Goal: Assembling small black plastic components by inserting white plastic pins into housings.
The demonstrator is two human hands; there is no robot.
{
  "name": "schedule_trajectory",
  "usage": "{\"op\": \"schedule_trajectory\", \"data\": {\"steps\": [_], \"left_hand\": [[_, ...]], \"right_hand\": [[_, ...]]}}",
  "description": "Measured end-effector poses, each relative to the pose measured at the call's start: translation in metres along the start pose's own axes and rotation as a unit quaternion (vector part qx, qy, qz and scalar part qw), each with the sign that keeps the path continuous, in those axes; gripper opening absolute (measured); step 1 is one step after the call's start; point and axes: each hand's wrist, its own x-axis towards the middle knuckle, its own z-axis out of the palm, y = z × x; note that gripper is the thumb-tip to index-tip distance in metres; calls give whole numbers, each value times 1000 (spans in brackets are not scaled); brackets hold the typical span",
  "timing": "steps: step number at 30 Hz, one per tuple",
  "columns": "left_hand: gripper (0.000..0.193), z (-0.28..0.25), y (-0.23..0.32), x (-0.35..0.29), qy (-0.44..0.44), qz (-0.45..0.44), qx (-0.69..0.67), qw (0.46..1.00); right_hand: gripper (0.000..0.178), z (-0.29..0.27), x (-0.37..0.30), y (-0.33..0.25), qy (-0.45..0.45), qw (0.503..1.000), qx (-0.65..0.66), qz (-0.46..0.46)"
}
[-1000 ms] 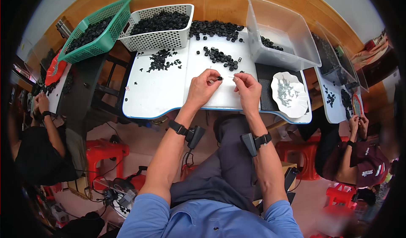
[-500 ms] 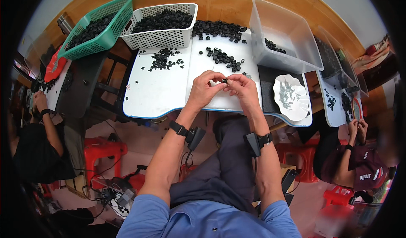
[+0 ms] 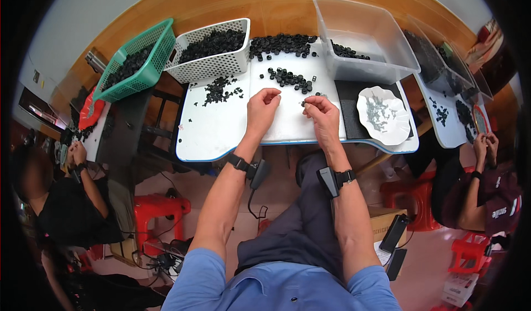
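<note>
1. The white bench (image 3: 221, 128), edged in blue, spans the space in front of the person and carries most of the parts.
2. The clear bin (image 3: 381, 70) stands at the back right, a few black parts gathered at its left side.
3. The white basket (image 3: 213, 68), perforated and filled with black parts, stands at the back left; just beside it, further left, is the green basket (image 3: 135, 79), also filled with black parts.
4. The black mat (image 3: 350, 115) lies on the right of the bench, and the scalloped white dish (image 3: 405, 131) sits partly over it, holding small greyish pieces (image 3: 378, 113).
5. The 2 hands are apart above the bench. The left hand (image 3: 262, 112) has its fingers (image 3: 270, 92) curled, tips close together; I cannot tell whether they pinch anything. The right hand (image 3: 323, 117) has its thumb and fingers (image 3: 316, 101) drawn together.
6. Black caps (image 3: 290, 79) cluster beyond the hands; smaller black pieces (image 3: 218, 91) scatter to their left.
7. A small dark piece (image 3: 303, 103) shows at the right fingertips; whether it is gripped, I cannot tell.
</note>
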Motion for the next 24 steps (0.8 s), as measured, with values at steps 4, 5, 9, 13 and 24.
{"op": "schedule_trajectory", "data": {"steps": [4, 5, 9, 13, 24], "left_hand": [[19, 1, 7, 41, -17, 65, 191, 979], [19, 6, 5, 51, -19, 69, 191, 979], [21, 11, 0, 78, -46, 119, 256, 958], [21, 7, -1, 95, -105, 126, 352, 922], [25, 11, 16, 19, -71, 76, 150, 983]], "right_hand": [[17, -1, -1, -1, -5, 1000, -21, 4], [17, -5, 1, -2, -3, 1000, -26, 6], [17, -3, 0, 2, -1, 1000, -1, 2], [18, -2, -2, 1, -7, 1000, -15, 5], [14, -1, -2, 3, 14, 1000, -18, -13]]}}
